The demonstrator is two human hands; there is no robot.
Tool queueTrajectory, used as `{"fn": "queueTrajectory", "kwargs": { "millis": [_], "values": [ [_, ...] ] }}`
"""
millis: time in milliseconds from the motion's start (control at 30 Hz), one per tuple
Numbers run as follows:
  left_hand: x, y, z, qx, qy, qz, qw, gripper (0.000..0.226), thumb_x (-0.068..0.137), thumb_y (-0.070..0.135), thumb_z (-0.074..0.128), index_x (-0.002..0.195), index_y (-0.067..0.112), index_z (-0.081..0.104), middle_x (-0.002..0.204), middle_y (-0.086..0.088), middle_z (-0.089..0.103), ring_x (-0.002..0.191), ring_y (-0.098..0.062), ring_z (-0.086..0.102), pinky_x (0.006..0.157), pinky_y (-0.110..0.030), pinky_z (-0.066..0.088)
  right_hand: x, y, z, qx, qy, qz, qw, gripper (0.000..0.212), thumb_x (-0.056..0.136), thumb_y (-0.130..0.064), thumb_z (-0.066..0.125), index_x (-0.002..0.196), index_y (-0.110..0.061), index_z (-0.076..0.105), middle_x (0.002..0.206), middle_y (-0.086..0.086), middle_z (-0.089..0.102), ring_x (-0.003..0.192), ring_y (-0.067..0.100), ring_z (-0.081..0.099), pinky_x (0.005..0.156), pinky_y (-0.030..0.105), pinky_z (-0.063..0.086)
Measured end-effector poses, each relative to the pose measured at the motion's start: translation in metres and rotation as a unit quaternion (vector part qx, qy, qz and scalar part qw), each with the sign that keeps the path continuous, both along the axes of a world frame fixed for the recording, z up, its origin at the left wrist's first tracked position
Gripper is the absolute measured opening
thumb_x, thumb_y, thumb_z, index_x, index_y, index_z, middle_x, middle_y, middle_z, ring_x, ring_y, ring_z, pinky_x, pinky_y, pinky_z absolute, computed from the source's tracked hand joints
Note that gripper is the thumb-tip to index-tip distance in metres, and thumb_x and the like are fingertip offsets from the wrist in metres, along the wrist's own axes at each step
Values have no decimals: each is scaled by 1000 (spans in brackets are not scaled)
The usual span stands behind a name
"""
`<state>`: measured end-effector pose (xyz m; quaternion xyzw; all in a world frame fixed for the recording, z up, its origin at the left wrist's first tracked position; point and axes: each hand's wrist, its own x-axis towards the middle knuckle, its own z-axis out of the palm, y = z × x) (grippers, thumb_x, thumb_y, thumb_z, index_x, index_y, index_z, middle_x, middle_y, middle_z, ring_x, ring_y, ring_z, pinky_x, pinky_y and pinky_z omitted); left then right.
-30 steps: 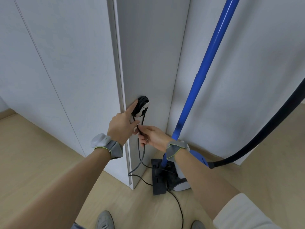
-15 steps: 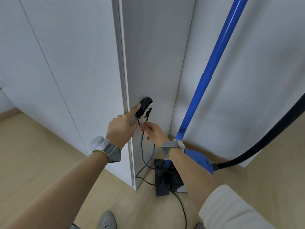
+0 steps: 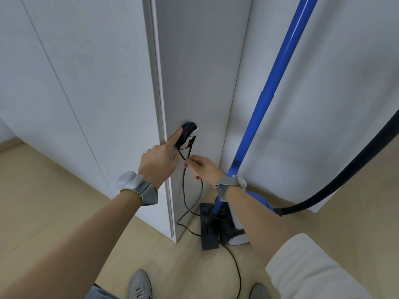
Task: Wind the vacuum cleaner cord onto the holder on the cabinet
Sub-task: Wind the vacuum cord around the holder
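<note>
nearest the camera, two grey shoes [image 3: 139,284] stand on the pale wood floor [image 3: 43,208], and a white sleeve [image 3: 306,268] covers the right upper arm. both wrists wear grey bands; the left one carries a white wrist device [image 3: 127,179].

the black cord [image 3: 183,190] runs from the bottom edge across the floor, passes the dark floor head [image 3: 208,227] of the vacuum cleaner [image 3: 237,229], loops near the cabinet's foot and climbs the side panel to the holder.

the right hand [image 3: 204,169] pinches the cord between thumb and forefinger just below the holder, with the other fingers curled loosely; a slack loop hangs under that hand. the left hand [image 3: 158,159] has its forefinger stretched out, the tip pressing the left edge of the coil on the holder, while its remaining fingers [image 3: 175,156] are folded in.

the holder [image 3: 189,135], a small white fitting on the side of the white cabinet [image 3: 194,72], already carries several black turns of cord wound round it.

further right, the blue tube [image 3: 272,100] leans up against the wall, and a black hose [image 3: 345,180] curves away from the blue-and-white vacuum body. a small mark on the body is too blurred to read.
</note>
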<state>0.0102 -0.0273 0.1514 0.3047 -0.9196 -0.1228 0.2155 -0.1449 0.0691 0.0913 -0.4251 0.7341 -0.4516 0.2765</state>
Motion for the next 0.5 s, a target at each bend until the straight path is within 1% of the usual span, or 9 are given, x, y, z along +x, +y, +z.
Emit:
{"fn": "queueTrajectory", "kwargs": {
  "millis": [100, 167, 233, 300, 333, 400, 433, 467, 500],
  "values": [
    [1, 1, -1, -4, -2, 8, 1000, 79, 92, 28, 46, 150, 62, 3, 65, -2, 66, 59, -27, 62, 62, -40, 58, 0, -8, 1, 6, 31, -8, 999, 29, 101, -29, 49, 91, -10, 68, 61, -12, 47, 57, 12, 43, 52, 31, 53],
    [1, 2, -1, -2, -1, 8, 1000, 81, 91, 28, 46, 149, 62, 2, 64, -2, 66, 59, -26, 61, 61, -40, 58, -3, -9, 3, 9, 54, -22, 998, 32, 102, -33, 50, 86, -10, 66, 58, -13, 49, 51, 13, 45, 49, 31, 49],
    [1, 3, -2, -4, -1, 12, 1000, 82, 90, 28, 46, 149, 63, 1, 64, -2, 66, 59, -26, 61, 61, -40, 58, -11, -7, 4, 25, 76, -39, 996, 35, 102, -35, 51, 84, -9, 66, 59, -5, 46, 47, 14, 44, 50, 33, 48],
    [1, 4, -3, -3, -2, 15, 1000, 83, 90, 28, 46, 149, 63, -1, 64, -2, 66, 59, -26, 61, 62, -40, 58, -23, -2, 3, 57, 80, -47, 994, 34, 102, -35, 52, 88, -8, 68, 62, -1, 44, 49, 15, 44, 55, 37, 53],
    [1, 5, -3, -3, -5, 16, 1000, 83, 91, 28, 47, 149, 63, -1, 65, -2, 66, 59, -26, 60, 62, -40, 58, -29, 1, 4, 71, 84, -50, 993, 34, 102, -34, 52, 89, -8, 68, 63, -1, 44, 51, 14, 44, 59, 40, 56],
    [2, 6, -2, -7, -10, 16, 1000, 84, 91, 29, 47, 150, 62, -3, 67, -2, 67, 59, -26, 60, 62, -38, 57, -40, 7, 7, 91, 102, -61, 989, 32, 103, -33, 52, 87, -10, 68, 63, -4, 47, 53, 13, 44, 68, 43, 54],
    [2, 7, -1, -11, -13, 17, 1000, 83, 92, 29, 47, 150, 61, -3, 69, -3, 67, 59, -26, 60, 61, -37, 56, -44, 9, 10, 99, 112, -69, 986, 32, 103, -34, 53, 85, -11, 68, 62, -4, 48, 53, 13, 44, 67, 42, 52],
    [3, 8, -1, -16, -16, 19, 1000, 83, 92, 29, 48, 151, 59, -2, 70, -3, 66, 59, -26, 59, 60, -36, 55, -46, 10, 15, 107, 115, -76, 985, 34, 102, -36, 54, 83, -11, 67, 61, -3, 49, 50, 14, 45, 61, 39, 49],
    [2, 8, 0, -21, -18, 21, 999, 83, 92, 29, 48, 152, 58, -2, 70, -4, 66, 59, -26, 58, 59, -35, 54, -47, 10, 19, 118, 117, -81, 983, 37, 101, -38, 55, 79, -10, 66, 59, -2, 49, 46, 15, 46, 53, 32, 44]
  ]
}}
